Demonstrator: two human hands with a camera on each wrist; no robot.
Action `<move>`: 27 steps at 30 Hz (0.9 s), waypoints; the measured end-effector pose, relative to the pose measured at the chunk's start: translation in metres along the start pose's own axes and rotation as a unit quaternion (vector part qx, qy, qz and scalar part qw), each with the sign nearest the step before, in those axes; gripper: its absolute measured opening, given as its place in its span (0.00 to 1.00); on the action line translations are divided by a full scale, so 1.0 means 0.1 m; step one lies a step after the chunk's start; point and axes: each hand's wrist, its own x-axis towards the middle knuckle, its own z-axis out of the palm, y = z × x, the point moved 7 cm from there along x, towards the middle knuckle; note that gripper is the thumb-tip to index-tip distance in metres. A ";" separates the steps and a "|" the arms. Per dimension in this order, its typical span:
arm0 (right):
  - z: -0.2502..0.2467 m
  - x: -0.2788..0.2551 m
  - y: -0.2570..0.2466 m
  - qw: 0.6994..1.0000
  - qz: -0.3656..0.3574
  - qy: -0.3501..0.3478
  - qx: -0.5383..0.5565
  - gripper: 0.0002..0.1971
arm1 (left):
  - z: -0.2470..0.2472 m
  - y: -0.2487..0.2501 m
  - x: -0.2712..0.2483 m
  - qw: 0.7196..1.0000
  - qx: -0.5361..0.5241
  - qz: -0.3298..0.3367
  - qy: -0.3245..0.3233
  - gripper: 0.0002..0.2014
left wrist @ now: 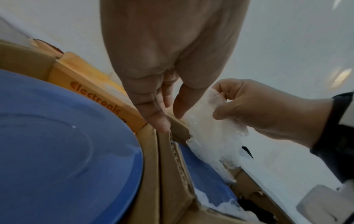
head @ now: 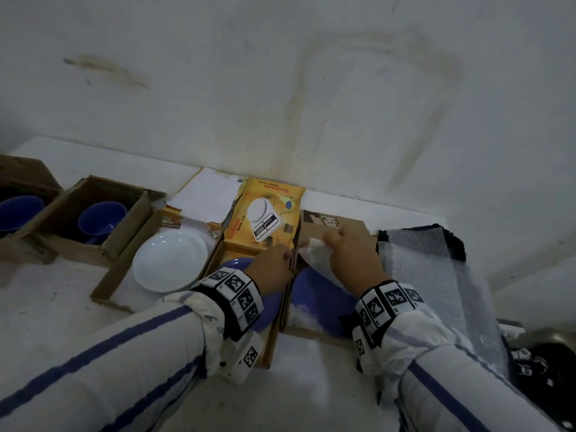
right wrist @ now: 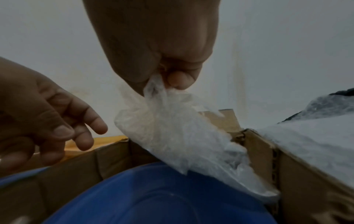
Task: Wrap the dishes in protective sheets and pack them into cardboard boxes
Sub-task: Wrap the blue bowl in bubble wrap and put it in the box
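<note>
A blue plate [head: 318, 297] [right wrist: 162, 197] lies in a brown cardboard box [head: 352, 226] [right wrist: 306, 174]. A clear protective sheet [head: 314, 257] [left wrist: 210, 133] [right wrist: 172, 133] runs up from its far right edge. My right hand [head: 324, 241] [left wrist: 218, 103] [right wrist: 162, 81] pinches the sheet's bunched top above the box. My left hand [head: 288, 255] [left wrist: 171, 119] [right wrist: 76, 136] hangs with relaxed fingers, its tips touching the top of the box's left wall. A second blue plate [head: 237, 263] [left wrist: 57, 144] sits in the adjoining yellow scale box [head: 265, 210] [left wrist: 91, 84].
A white plate [head: 170, 260] lies in an open box to the left. Two blue bowls [head: 101, 216] [head: 18, 212] sit in boxes at the far left. Bubble-wrap sheets [head: 436, 275] lie on a dark cloth to the right. The wall stands close behind.
</note>
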 end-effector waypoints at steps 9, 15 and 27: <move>0.52 0.17 -0.34 0.980 -0.117 -0.154 0.039 0.19 | 0.04 0.05 0.09 0.997 0.082 0.011 0.005 0.13; 0.67 0.23 -0.35 0.958 -0.152 -0.244 -0.013 0.18 | 0.09 0.16 0.10 0.990 0.138 0.033 -0.009 0.15; 0.78 0.17 -0.42 0.938 -0.192 -0.263 -0.116 0.24 | 0.12 0.07 0.19 0.990 0.139 0.028 -0.022 0.12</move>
